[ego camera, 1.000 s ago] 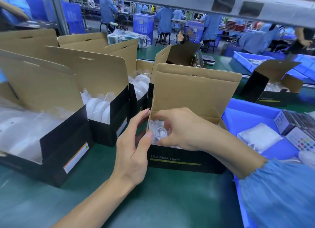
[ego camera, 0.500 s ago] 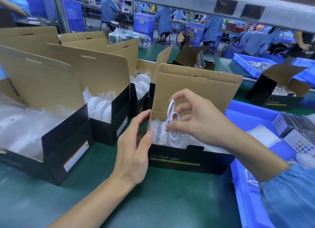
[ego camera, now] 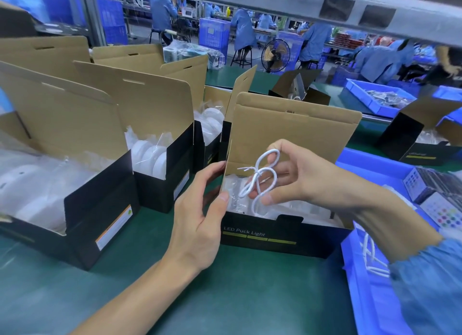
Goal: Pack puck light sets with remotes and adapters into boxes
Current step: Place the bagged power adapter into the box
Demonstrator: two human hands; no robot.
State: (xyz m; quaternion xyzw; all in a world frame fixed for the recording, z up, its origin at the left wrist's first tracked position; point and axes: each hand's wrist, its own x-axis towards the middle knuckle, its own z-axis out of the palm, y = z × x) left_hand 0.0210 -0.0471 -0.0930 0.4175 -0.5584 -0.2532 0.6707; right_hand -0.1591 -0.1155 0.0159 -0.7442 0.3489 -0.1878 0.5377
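**Puck light box gets a white cord**

Puck light box sits on the green table, right in the middle. It is black, with "LED Puck Light" written on the front. Its brown lid stands up at the back. Inside it lie white things in clear plastic – too blurry to name.

The right hand is over the open box. Its fingers and thumb are curled round a white cord and pinch it. The cord is bent into loops and tied in the middle with a thin twist tie. It hangs just above the things in the box.

The left hand holds the left end of the box. The thumb lies on the front corner and the fingers reach round the side flap, so the corner is between them.

To the left stand more open black boxes, close together, with round white lights in plastic bags inside.

To the right is a blue tray, touching the box. In it lie more white cords and small remotes with colored buttons – the right arm, in a blue sleeve, reaches across it.

Far behind, people in blue coats sit at other tables, near a round fan.
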